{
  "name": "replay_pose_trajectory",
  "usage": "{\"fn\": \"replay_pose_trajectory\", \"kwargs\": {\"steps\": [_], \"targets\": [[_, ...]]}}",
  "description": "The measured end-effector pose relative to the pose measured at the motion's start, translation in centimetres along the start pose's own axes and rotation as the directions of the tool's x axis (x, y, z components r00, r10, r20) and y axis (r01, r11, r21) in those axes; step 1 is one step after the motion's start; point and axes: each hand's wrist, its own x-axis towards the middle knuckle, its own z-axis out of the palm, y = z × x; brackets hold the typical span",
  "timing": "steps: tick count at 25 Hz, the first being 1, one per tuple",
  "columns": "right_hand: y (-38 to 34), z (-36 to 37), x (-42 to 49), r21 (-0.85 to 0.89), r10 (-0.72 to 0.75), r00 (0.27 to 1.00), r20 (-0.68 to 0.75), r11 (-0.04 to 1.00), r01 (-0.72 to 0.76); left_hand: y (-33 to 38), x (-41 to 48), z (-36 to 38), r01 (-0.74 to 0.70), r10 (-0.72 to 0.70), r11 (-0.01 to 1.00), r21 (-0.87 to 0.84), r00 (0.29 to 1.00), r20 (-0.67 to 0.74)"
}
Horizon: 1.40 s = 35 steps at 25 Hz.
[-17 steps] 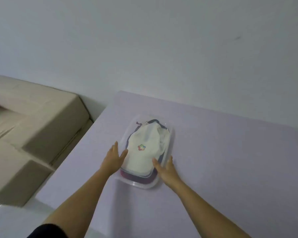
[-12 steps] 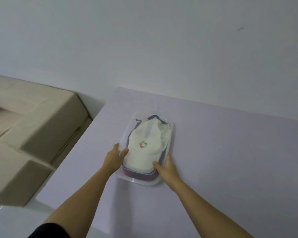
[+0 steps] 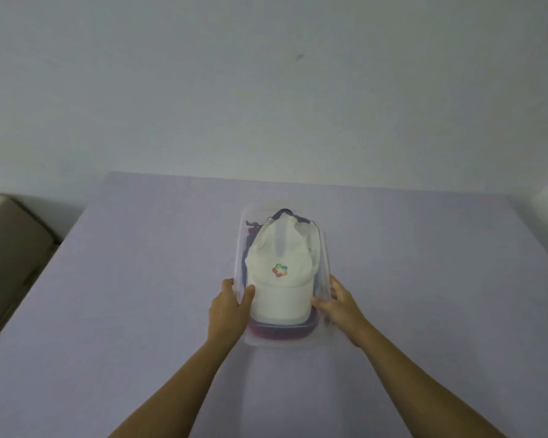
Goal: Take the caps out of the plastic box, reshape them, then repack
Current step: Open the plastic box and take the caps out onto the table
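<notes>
Lilac table (image 3: 133, 311) bears one plastic box (image 3: 285, 342) of three caps (image 3: 279, 254); left hand (image 3: 227, 311), right hand (image 3: 340, 306) grip it.

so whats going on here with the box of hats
A person is gripping a clear plastic box that sits on a lilac table. The left hand holds its left wall and the right hand its right wall, both near the person's end. A white cap with a colourful logo lies on top of the stack inside, with a dark red cap showing beneath it. No cap is out of the box yet.
</notes>
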Motion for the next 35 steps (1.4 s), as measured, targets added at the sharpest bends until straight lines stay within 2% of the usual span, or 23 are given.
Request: {"fn": "replay_pose_trajectory", "kwargs": {"steps": [4,9,14,15,17,20,27,35], "targets": [[1.6,-4.0,-1.4,0.005,0.053,0.999,-0.009,0.999,-0.053,1.8,-1.9,4.1,0.001,-0.001,1.0,-0.007,0.999,0.043],[4.6,-4.8,-1.0,0.011,0.08,0.997,0.012,0.997,-0.08,2.2,-2.9,5.9,0.062,-0.064,0.997,0.034,0.995,0.082],[5.1,-2.8,-1.9,0.025,0.086,0.99,-0.115,0.996,-0.084,1.3,-2.9,6.3,0.104,-0.105,0.995,0.007,0.987,0.12],[5.3,-2.4,-2.0,0.027,0.077,0.986,-0.147,0.997,-0.074,0.9,-3.1,6.5,0.112,-0.112,0.994,0.012,0.988,0.108],[5.6,-1.5,-2.1,0.024,0.04,0.974,-0.223,0.999,-0.035,0.1,-4.1,6.8,0.174,-0.174,0.984,0.025,0.985,-0.002],[6.1,-0.8,-2.0,-0.018,0.011,0.959,-0.284,1.0,-0.017,0.0,-5.5,7.3,0.288,-0.295,0.955,-0.07,0.949,-0.109],[5.9,-0.9,-2.1,-0.052,-0.005,0.963,-0.269,0.999,-0.009,-0.2,-4.7,6.1,0.337,-0.338,0.939,-0.064,0.941,0.009],[5.8,-1.0,-2.1,-0.025,0.008,0.968,-0.252,1.0,-0.015,0.7,-5.4,5.4,0.335,-0.334,0.94,-0.058,0.942,0.031]]}}
